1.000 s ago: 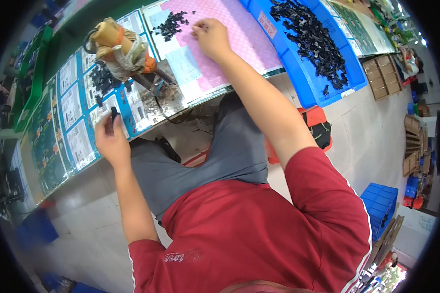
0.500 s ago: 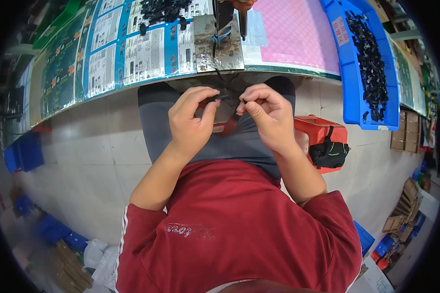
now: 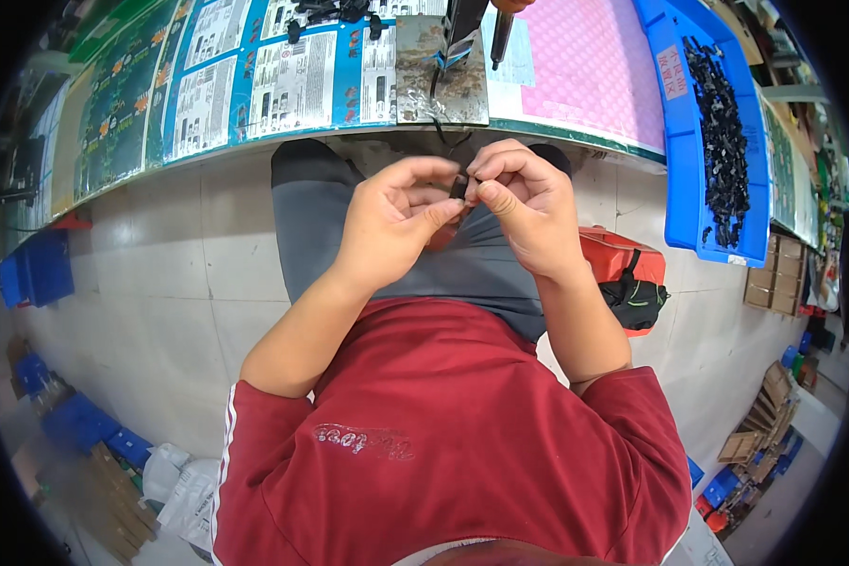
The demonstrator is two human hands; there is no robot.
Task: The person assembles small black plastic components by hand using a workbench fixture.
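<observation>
Over my lap, just short of the table edge, my two hands meet. A small black plastic piece (image 3: 459, 187) is held at the fingertips of my left hand (image 3: 391, 222), between thumb and fingers. My right hand (image 3: 530, 212) is pinched closed right beside that piece, its thumb against its index finger. Whatever sits in this pinch is too small and too covered to name. Beyond the hands, a worn metal plate (image 3: 441, 90) on the table carries a dark upright tool (image 3: 462, 28).
The table has a printed sheet (image 3: 292, 85) and pink padding (image 3: 585, 66). A pile of black parts (image 3: 335, 11) lies at its far side. At right, a blue bin (image 3: 684, 189) holds many black pieces. A red stool-like box (image 3: 606, 247) with a black pouch (image 3: 637, 288) stands below.
My hands have come together from a small gap, the left moving right. The black piece now shows clearly at the left fingertips. The whole view has shifted slightly.
</observation>
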